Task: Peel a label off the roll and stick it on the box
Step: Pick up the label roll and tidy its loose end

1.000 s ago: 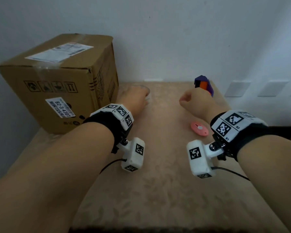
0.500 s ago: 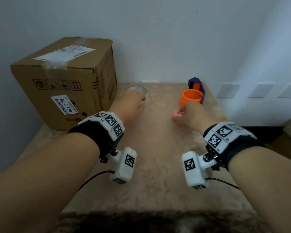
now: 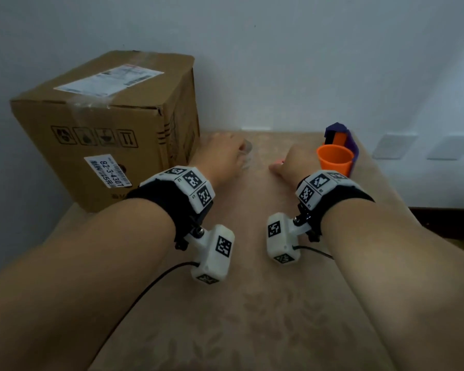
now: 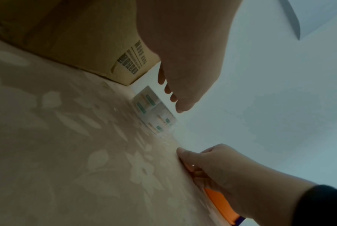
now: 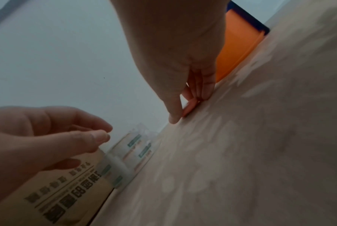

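Note:
A brown cardboard box (image 3: 105, 135) with white shipping labels stands at the table's back left. Just right of it a clear roll (image 4: 154, 111) printed with green labels lies on the table near the wall. My left hand (image 4: 169, 94) hovers over the roll (image 5: 132, 152) with its fingers loosely curled, holding nothing. My right hand (image 5: 187, 108) pinches a small pink disc (image 5: 190, 107) between thumb and fingers, down at the tabletop, a hand's width right of the roll. In the head view the left hand (image 3: 223, 156) hides most of the roll (image 3: 247, 149).
An orange cup (image 3: 334, 159) stands just right of my right hand (image 3: 281, 164), with a purple and orange object (image 3: 340, 137) behind it at the wall. The patterned beige table (image 3: 252, 303) ends close behind the roll and drops off at the right.
My right hand took the pink disc from the table beside it and carried it forward and left toward the roll. The left hand stayed by the roll. The head view shifted.

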`<control>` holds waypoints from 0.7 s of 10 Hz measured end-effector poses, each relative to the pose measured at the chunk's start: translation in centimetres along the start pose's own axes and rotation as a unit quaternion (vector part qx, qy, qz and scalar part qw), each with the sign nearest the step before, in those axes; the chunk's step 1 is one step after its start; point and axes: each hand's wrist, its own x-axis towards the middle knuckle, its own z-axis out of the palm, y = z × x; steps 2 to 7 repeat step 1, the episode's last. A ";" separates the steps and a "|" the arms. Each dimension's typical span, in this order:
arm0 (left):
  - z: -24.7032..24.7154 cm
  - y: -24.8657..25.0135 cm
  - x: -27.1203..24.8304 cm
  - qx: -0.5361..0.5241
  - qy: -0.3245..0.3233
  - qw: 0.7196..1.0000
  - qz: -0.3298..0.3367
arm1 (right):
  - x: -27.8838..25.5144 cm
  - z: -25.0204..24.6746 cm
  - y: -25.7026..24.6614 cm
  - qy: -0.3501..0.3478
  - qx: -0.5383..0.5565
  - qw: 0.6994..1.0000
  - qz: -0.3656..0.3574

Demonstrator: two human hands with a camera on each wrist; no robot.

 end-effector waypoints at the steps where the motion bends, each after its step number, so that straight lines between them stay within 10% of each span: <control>1: -0.2 -0.5 0.2 0.029 0.010 1.000 0.000 | 0.1 -0.3 -0.4 -0.015 -0.001 1.000 -0.005; 7: -0.2 -0.5 0.2 0.029 0.010 1.000 0.000 | 0.1 -0.3 -0.4 -0.015 -0.001 1.000 -0.005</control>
